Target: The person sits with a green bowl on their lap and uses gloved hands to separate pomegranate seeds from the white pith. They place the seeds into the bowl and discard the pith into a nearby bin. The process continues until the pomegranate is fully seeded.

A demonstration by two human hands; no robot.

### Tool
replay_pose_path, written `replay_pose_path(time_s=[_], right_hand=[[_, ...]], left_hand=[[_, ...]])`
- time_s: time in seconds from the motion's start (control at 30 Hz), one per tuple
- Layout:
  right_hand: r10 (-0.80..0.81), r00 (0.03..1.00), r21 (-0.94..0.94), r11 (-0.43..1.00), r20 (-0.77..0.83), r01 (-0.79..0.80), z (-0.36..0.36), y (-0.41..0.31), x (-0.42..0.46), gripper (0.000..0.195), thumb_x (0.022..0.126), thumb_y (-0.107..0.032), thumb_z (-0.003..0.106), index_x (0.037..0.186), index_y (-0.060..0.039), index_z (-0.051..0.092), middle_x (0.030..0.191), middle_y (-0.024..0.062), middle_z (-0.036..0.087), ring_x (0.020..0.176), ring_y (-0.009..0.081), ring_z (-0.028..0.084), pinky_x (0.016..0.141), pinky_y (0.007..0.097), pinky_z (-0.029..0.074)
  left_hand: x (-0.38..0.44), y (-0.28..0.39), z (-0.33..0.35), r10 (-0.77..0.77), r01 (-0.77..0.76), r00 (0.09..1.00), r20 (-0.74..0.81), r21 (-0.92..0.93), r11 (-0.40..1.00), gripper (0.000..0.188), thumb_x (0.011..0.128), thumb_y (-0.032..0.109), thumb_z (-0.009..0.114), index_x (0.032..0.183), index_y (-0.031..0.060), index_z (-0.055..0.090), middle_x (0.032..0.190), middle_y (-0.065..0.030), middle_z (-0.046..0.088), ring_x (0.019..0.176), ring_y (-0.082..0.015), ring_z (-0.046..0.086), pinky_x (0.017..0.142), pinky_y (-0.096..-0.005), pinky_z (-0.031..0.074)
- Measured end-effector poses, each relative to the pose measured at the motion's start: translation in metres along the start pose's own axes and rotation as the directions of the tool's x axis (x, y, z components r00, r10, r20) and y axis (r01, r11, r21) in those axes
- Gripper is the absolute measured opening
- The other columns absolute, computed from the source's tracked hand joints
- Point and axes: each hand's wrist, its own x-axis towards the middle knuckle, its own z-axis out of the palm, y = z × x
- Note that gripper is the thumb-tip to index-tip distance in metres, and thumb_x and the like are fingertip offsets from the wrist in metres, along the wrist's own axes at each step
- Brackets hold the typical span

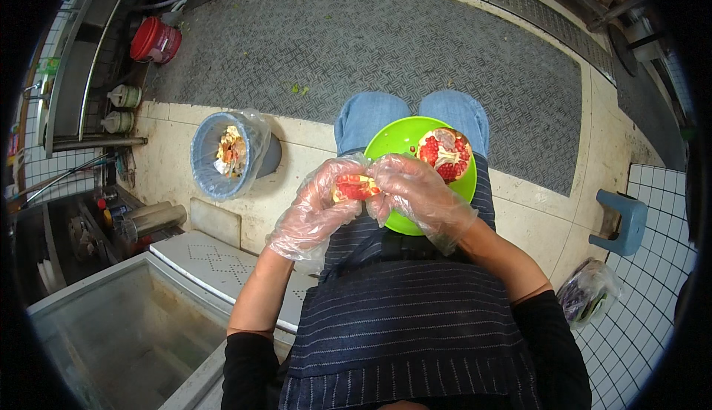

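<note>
My left hand [320, 209], in a clear plastic glove, holds a pomegranate piece [356, 188] with red seeds and a pale membrane. At the piece's right end are the bent fingers of my right hand [417, 193], gloved the same way; its palm is hidden, over the left and lower part of a bright green plate [384, 137]. That plate lies on my lap. A larger opened pomegranate portion [445, 155] rests on its upper right, cut side up, beside a few loose seeds.
Left of my knees stands a blue waste bin [194, 157], lined with plastic and holding peels. A glass-topped chest [128, 321] is at lower left, a red bucket [156, 40] at upper left. On the right are a blue stool [626, 223] and a filled plastic bag [589, 293].
</note>
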Motion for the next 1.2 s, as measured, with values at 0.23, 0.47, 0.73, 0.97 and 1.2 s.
replay_pose_path(time_s=[0.23, 0.47, 0.73, 0.97, 1.2], right_hand=[[-0.071, 0.994, -0.162, 0.983, 0.080, 0.084, -0.003, 0.019, -0.003, 0.019, 0.089, -0.005, 0.058, 0.104, 0.0044, 0.052, 0.079, 0.0080, 0.061, 0.066, 0.0115, 0.061, 0.060, 0.0236, 0.049], [0.130, 0.968, 0.043, 0.989, 0.217, -0.143, -0.006, 0.023, -0.014, 0.015, 0.091, -0.009, 0.056, 0.101, 0.0010, 0.051, 0.078, 0.0082, 0.060, 0.066, 0.0107, 0.059, 0.058, 0.0216, 0.048], [0.223, 0.955, 0.206, 0.943, 0.194, -0.262, -0.014, 0.039, -0.017, 0.014, 0.090, -0.012, 0.056, 0.099, -0.0018, 0.050, 0.079, 0.0047, 0.056, 0.064, 0.0076, 0.051, 0.056, 0.0177, 0.040], [0.011, 0.999, 0.194, 0.981, -0.044, -0.003, -0.015, 0.015, -0.015, 0.012, 0.088, -0.010, 0.054, 0.094, -0.0009, 0.052, 0.091, 0.0047, 0.055, 0.084, 0.0130, 0.054, 0.075, 0.0238, 0.048], [-0.068, 0.997, 0.375, 0.924, -0.023, 0.071, -0.037, -0.048, 0.008, 0.012, 0.086, -0.005, 0.055, 0.097, -0.0001, 0.053, 0.096, 0.0093, 0.053, 0.088, 0.0160, 0.055, 0.083, 0.0272, 0.049]], left_hand=[[-0.009, -0.011, -0.006, 0.010, -0.011, 0.998, 0.066, 0.024, 1.000, 0.043, 0.082, -0.003, 0.062, 0.121, 0.0075, 0.048, 0.113, -0.0006, 0.050, 0.100, -0.0088, 0.051, 0.081, -0.0242, 0.044], [-0.022, -0.020, -0.009, -0.019, 0.034, 0.988, 0.150, -0.094, 0.995, 0.039, 0.084, 0.006, 0.066, 0.120, 0.0056, 0.050, 0.107, -0.0007, 0.055, 0.093, -0.0076, 0.053, 0.077, -0.0242, 0.046], [-0.023, -0.033, 0.007, -0.034, 0.056, 0.997, 0.072, -0.332, 0.942, 0.052, 0.077, 0.018, 0.075, 0.120, 0.0042, 0.049, 0.109, -0.0047, 0.055, 0.098, -0.0137, 0.055, 0.081, -0.0275, 0.046], [-0.016, -0.038, 0.015, 0.020, -0.097, 0.987, -0.159, -0.488, 0.867, 0.058, 0.074, 0.018, 0.078, 0.121, 0.0036, 0.048, 0.106, -0.0063, 0.055, 0.088, -0.0154, 0.055, 0.071, -0.0261, 0.047], [-0.017, -0.037, 0.004, 0.008, -0.138, 0.973, -0.231, -0.554, 0.821, 0.060, 0.073, 0.018, 0.079, 0.122, 0.0037, 0.048, 0.111, -0.0073, 0.054, 0.095, -0.0159, 0.056, 0.079, -0.0257, 0.049]])
